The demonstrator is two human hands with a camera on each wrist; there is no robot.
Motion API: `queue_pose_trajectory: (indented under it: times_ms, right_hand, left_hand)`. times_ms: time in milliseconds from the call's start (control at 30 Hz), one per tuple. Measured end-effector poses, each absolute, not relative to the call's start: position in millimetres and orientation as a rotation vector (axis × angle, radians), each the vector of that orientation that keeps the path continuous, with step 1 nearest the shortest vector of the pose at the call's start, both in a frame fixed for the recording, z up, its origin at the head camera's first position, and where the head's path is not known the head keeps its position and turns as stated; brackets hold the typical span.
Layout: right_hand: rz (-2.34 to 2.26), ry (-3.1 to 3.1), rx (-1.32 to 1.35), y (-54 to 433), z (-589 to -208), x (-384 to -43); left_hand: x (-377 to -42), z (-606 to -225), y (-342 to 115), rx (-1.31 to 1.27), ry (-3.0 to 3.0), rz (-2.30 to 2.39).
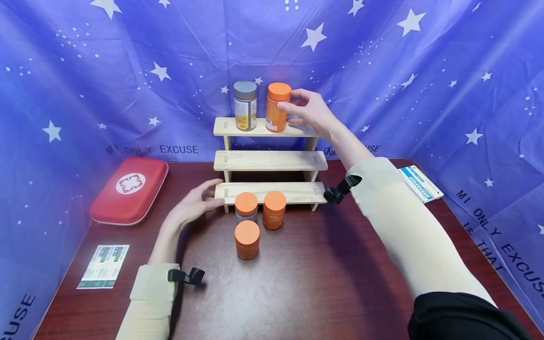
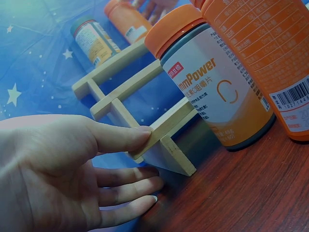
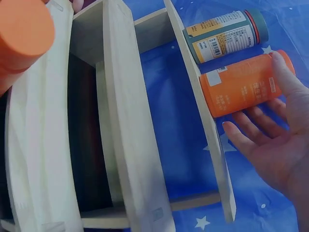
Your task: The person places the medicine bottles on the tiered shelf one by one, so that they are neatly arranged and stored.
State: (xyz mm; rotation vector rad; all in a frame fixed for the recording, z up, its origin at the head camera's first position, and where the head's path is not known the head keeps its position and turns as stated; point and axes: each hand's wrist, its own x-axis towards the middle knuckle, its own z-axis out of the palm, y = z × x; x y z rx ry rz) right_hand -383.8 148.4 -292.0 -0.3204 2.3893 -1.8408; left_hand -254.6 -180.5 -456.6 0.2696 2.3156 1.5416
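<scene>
A three-tier wooden display rack (image 1: 272, 160) stands on the table. At the left end of its lowest tier, my left hand (image 1: 196, 203) holds the board, thumb at the front corner, a finger by the back one. My right hand (image 1: 312, 111) holds an orange bottle (image 1: 278, 108) upright on the top tier, thumb across its front and fingers partly hidden behind. Left of it on that tier is a grey-capped bottle (image 1: 245, 106) with a yellow-and-white label. In the left wrist view, an orange-capped, dark bottle (image 2: 217, 87) and an all-orange bottle (image 2: 275, 58) rise beside the rack.
Before the rack's lowest tier stand three orange-capped bottles, the closest (image 1: 247, 241) in front of the others. A red zip case (image 1: 129, 189) and a printed card (image 1: 104, 267) lie at left. Blue-and-white boxes (image 1: 420, 182) sit at right. Starry blue cloth (image 1: 191, 71) hangs behind.
</scene>
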Motion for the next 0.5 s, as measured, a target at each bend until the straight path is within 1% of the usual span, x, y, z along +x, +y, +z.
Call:
queue_pose_trajectory:
  times_ms: [200, 367, 500]
  right_hand:
    - [-2.043, 2.361, -0.337, 166, -306, -360]
    - [-2.270, 2.336, -0.401, 180, -329, -322]
    - [-2.353, 2.275, -0.413, 184, -354, -289]
  left_hand:
    - [-254, -456, -179, 0.267, 2.337, 1.522]
    - [-255, -457, -178, 0.268, 2.337, 1.517]
    - [-254, -457, -180, 0.257, 2.341, 1.525]
